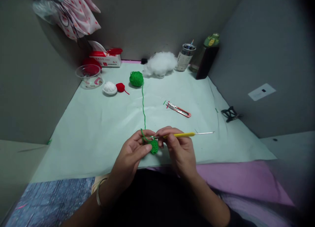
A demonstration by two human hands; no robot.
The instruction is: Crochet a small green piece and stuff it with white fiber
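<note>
Black top [147, 202] closest to the lens; green crochet in hand over the desk's [81, 138] front edge.
I see the left hand [133, 150] pinching the green crochet piece [154, 147], the right hand [181, 149] closed on a yellow-handled hook [184, 134], inner tip at the piece. Green strand [143, 103] runs to a yarn ball [136, 79] towards the back edge.

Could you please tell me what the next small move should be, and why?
Probably draw the green yarn through with the crochet hook: the right hand holds the hook, its tip close to the green crocheted piece that the left hand pinches, and the yarn reaches that hand.
</note>
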